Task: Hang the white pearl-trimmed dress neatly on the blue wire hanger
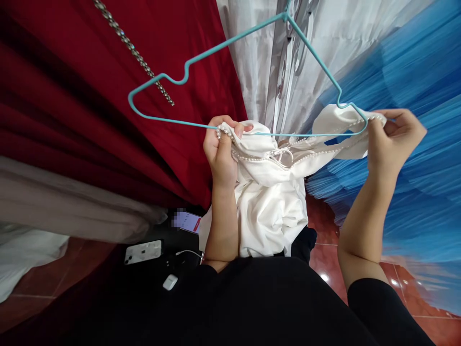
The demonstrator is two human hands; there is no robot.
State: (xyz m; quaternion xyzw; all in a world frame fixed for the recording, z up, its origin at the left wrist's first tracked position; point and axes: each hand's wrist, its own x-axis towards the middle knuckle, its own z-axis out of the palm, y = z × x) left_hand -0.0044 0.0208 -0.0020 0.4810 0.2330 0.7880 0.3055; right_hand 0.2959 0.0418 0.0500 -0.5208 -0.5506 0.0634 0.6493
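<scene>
A white dress (275, 206) with pearl-bead edging hangs down in front of me from both hands. My left hand (223, 149) is closed on one shoulder of it, thumb and fingers pinching the beaded edge. At the other shoulder, my right hand (392, 137) pinches the beaded strap, which lies over the right end of a light-blue hanger (230, 43). The hanger's left end sticks out bare past my left hand. Its lower bar passes behind or under the cloth near that hand; exactly how, I cannot tell.
A red gown (194, 158) with a jewelled trim hangs at the left, white garments (248, 62) behind, and a blue tulle gown (414, 192) at the right. On a black surface lie a white phone (143, 252), another lit phone (189, 222) and an earbud case (170, 282).
</scene>
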